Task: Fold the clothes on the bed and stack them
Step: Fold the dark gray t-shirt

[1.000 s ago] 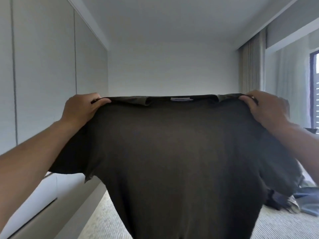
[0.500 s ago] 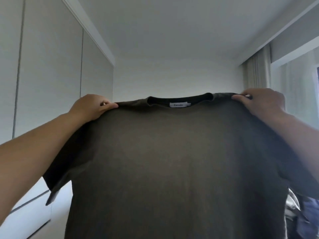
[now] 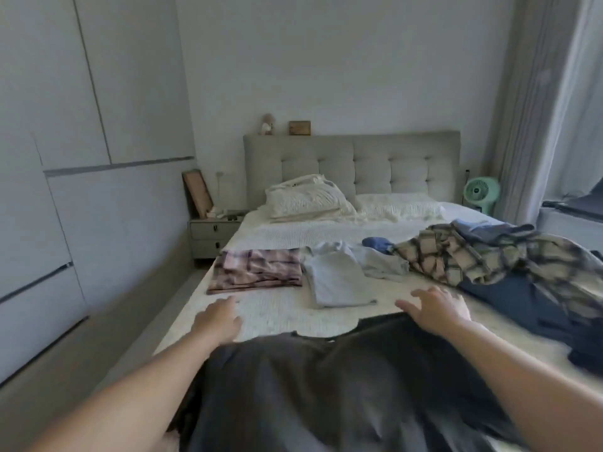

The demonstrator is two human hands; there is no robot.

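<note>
Bed (image 3: 277, 314): two folded garments, one dark shirt (image 3: 326, 386); left hand (image 3: 218, 321), right hand (image 3: 434, 309) both spread, empty

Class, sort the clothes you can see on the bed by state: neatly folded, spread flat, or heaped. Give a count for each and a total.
Neatly folded: 2, the pink plaid garment and the light blue garment.
Spread flat: 1, the dark T-shirt.
Heaped: 1 pile; its separate pieces cannot be counted.
Total: 4.
</note>
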